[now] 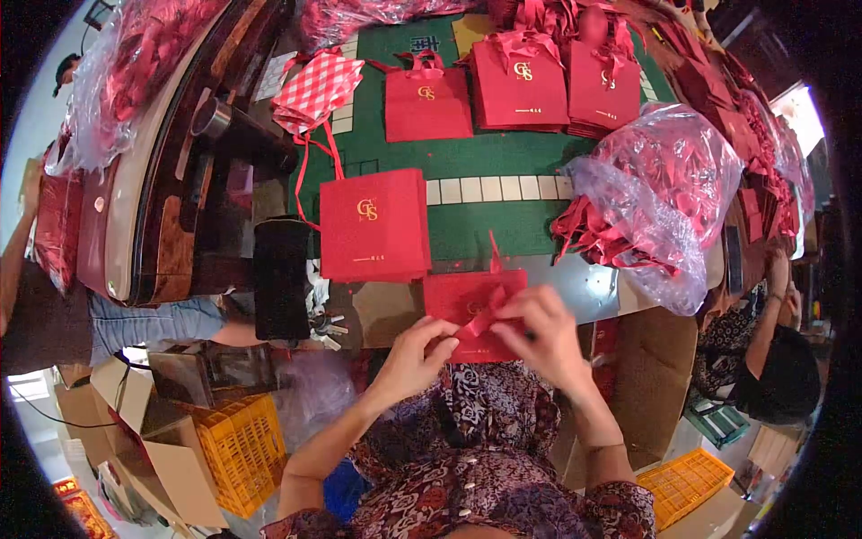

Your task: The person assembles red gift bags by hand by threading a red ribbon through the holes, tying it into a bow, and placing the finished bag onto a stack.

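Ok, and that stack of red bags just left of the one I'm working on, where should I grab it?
Probably pinch the middle of its near edge, bringing your left hand in from your own side. The stack lies flat with that edge facing you, while a loose red ribbon reaches its far edge and could snag.

Left hand [411, 359] — fingers [437, 329] pinched | right hand [545, 337] — blurred, apparently curled

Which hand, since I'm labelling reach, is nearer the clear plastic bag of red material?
The right hand. It is over the red gift bag, below and left of the plastic bag in view; the left hand is at the gift bag's other side, farther away.
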Available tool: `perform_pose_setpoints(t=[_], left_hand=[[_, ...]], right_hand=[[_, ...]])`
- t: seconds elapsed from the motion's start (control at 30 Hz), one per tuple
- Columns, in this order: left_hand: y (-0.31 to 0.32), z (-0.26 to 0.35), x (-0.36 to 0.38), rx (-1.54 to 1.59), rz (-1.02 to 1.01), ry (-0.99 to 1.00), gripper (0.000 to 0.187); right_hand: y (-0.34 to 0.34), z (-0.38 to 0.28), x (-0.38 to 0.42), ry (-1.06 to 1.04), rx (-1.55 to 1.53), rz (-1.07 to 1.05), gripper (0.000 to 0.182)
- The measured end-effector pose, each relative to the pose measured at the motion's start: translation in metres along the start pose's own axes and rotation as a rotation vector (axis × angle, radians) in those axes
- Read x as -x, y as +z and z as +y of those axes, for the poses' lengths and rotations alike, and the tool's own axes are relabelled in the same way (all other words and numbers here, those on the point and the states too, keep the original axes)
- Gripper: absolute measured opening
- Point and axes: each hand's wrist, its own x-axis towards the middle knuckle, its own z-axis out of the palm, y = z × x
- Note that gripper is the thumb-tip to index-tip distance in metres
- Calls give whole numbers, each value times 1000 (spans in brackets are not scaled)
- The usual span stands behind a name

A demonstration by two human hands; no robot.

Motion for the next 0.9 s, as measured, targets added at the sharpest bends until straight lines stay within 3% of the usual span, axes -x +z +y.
perform_pose_setpoints(t=[0.17,0.23,0.33,0.4,0.43,0.53,0.7,0.77,0.9], left_hand=[[8,-5,-8,213,57,110,34],[3,0,-6,223,53,49,32],[1,2,-1,217,53,-30,32],[8,-2,4,-68,288,164,33],[12,-3,5,-155,381,169,34],[23,-12,4,-203,401,175,38],[35,-10,-3,-107,191,96,39],[33,-6,-13,-195,278,190,36],[28,0,-38,-436,334,333,54]], right_hand=[[27,-23,-5,-101,7,-224,35],[34,-13,0,-45,-1,-278,29],[37,-7,3,35,-71,-217,20],[39,1,6,80,-87,-127,15],[38,4,6,103,-77,-104,14],[35,13,9,132,-22,-73,15],[31,15,11,199,60,12,12],[32,15,10,213,86,31,12],[37,15,8,239,141,52,11]])
